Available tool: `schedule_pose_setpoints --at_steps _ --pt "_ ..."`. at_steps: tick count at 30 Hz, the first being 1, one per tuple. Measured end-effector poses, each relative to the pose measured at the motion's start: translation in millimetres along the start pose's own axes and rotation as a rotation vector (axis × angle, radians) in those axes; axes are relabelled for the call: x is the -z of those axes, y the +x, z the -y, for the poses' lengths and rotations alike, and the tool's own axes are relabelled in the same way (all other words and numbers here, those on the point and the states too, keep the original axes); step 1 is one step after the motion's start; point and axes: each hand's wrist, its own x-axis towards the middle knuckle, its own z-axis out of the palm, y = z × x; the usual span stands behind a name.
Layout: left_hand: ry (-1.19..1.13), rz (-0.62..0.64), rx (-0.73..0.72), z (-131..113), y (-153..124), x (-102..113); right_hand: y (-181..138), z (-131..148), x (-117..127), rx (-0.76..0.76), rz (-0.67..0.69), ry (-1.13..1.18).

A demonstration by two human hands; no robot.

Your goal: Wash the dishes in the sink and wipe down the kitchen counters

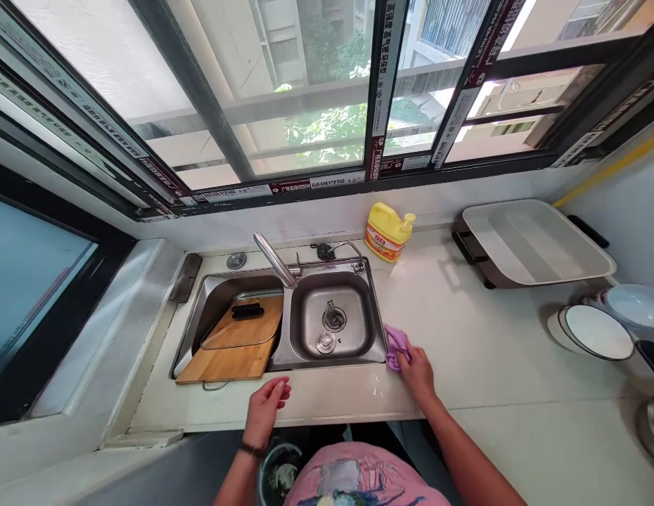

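Observation:
My right hand is closed on a purple cloth, which lies against the counter at the sink's right edge. Loosely curled, with its fingers together and nothing visible in them, my left hand hovers by the counter's front edge. The stainless double sink lies just beyond both hands. Across its left basin rests a wooden cutting board, with a dark object on it, too small to name surely. A metal strainer sits near the drain in the right basin.
A tap leans over the sink. Behind it to the right stands a yellow pump bottle. An electric pan and white bowls stand on the right counter. Below the front edge is a bin.

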Motion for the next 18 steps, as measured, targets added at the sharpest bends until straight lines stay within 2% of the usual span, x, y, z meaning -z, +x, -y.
schedule_pose_setpoints --at_steps 3,5,7,11,14,18 --pt "0.213 0.085 -0.115 -10 45 -36 12 40 -19 0.052 0.116 0.082" --pt "0.369 0.119 -0.146 -21 83 -66 18 43 -16 0.06 0.131 0.128" --pt "0.458 0.119 -0.134 -33 122 -98 16 29 -3 0.04 0.095 0.148" --pt "0.432 0.145 -0.107 -48 189 -152 -4 -17 23 -0.058 0.004 0.085" --pt "0.378 0.163 -0.082 -43 223 -176 -24 -39 26 -0.105 -0.003 0.059" --pt "0.339 0.13 -0.008 -20 254 -192 -41 -51 22 -0.143 0.005 0.076"
